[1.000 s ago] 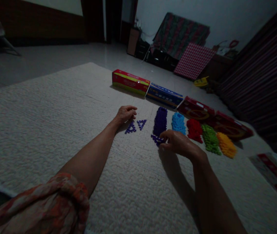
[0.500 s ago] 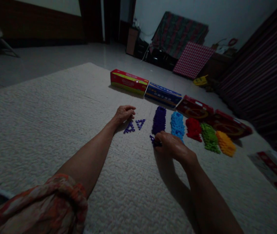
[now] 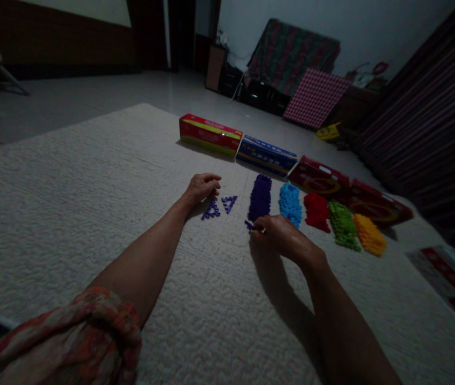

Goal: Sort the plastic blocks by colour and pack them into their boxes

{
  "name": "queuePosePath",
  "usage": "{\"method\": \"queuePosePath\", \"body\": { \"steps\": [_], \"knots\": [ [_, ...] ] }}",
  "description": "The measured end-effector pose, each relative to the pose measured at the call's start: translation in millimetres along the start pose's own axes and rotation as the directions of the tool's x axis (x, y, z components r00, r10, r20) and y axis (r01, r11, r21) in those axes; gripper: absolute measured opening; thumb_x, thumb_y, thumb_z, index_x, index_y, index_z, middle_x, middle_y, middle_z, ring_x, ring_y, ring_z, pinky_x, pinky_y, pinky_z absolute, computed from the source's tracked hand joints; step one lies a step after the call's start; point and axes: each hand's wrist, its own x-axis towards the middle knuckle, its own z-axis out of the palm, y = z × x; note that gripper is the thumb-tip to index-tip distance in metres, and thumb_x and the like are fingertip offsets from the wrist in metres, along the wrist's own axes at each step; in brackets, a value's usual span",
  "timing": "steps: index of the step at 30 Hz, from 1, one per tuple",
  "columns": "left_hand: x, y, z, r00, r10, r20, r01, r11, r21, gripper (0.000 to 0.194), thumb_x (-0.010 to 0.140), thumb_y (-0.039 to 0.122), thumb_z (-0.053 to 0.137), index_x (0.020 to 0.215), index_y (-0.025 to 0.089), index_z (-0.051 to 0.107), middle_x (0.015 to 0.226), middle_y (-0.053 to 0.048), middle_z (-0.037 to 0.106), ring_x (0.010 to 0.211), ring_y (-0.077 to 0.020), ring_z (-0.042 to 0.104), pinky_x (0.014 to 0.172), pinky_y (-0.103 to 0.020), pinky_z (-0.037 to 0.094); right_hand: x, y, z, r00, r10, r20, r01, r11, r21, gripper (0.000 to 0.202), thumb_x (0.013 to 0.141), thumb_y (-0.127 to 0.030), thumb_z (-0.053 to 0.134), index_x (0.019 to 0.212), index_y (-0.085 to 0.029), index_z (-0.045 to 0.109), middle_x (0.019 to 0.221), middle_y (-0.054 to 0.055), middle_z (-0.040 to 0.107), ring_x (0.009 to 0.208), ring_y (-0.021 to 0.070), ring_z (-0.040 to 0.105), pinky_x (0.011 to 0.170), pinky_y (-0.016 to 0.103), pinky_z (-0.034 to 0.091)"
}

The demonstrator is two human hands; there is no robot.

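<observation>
Between the fingertips of my right hand (image 3: 277, 232) is a small purple toy piece (image 3: 248, 225), seen nearly edge-on just above the mat; my fingers partly hide it. Right behind that hand lies a long pile of purple pieces (image 3: 260, 198). My left hand (image 3: 203, 187) rests on the mat with its fingers loosely bent and apart, holding nothing. Close by its fingers lie two purple triangular pieces, one triangle (image 3: 211, 210) nearer the hand and another triangle (image 3: 229, 203) to its right. Both have knobbed edges and open centres.
To the right, piles of light blue (image 3: 290, 204), red (image 3: 316, 212), green (image 3: 343, 225) and yellow pieces (image 3: 369, 234) form a row on the cream mat (image 3: 91, 214). Behind them stand a red-yellow box (image 3: 210, 135), a blue box (image 3: 266, 155) and two dark red boxes (image 3: 319, 177).
My right hand has turned the purple piece it grips, so it now shows edge-on. The left hand and the two triangles have stayed in place.
</observation>
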Motion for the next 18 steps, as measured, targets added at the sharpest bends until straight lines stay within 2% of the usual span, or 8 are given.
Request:
{"method": "queuePosePath", "body": {
  "steps": [3, 9, 18],
  "knots": [
    [-1.1, 1.4, -0.1, 1.0, 0.001, -0.001, 0.0, 1.0, 0.013, 0.025, 0.079, 0.007, 0.06, 0.102, 0.011, 0.07, 0.077, -0.005, 0.068, 0.058, -0.0112, 0.064, 0.054, -0.022, 0.046, 2.2, 7.6, -0.9, 0.998, 0.004, -0.068, -0.005, 1.0, -0.019, 0.026, 0.094, -0.013, 0.046, 0.087, -0.016, 0.071, 0.085, 0.008, 0.071, 0.074, 0.0159, 0.061, 0.065, 0.027, 0.036],
    [-0.8, 1.7, -0.2, 1.0, 0.006, 0.005, -0.006, 1.0, 0.012, 0.025, 0.08, 0.007, 0.059, 0.103, 0.01, 0.07, 0.077, -0.005, 0.068, 0.058, -0.0112, 0.063, 0.055, -0.023, 0.047, 7.1, 17.2, 4.9, 0.977, 0.006, -0.211, -0.004, 1.0, 0.01, 0.024, 0.096, -0.016, 0.05, 0.1, -0.017, 0.073, 0.097, 0.01, 0.071, 0.085, 0.0185, 0.063, 0.073, 0.026, 0.039],
    [1.5, -2.0, -0.6, 1.0, 0.009, 0.004, -0.009, 1.0, 0.012, 0.026, 0.081, 0.007, 0.059, 0.105, 0.009, 0.07, 0.078, -0.006, 0.068, 0.058, -0.0115, 0.064, 0.056, -0.023, 0.048, 9.4, 21.5, 10.8, 0.972, 0.032, -0.234, -0.039, 0.999, -0.026, 0.025, 0.097, -0.017, 0.049, 0.106, -0.019, 0.072, 0.098, 0.01, 0.068, 0.084, 0.0192, 0.062, 0.072, 0.028, 0.04]
  ]
}}
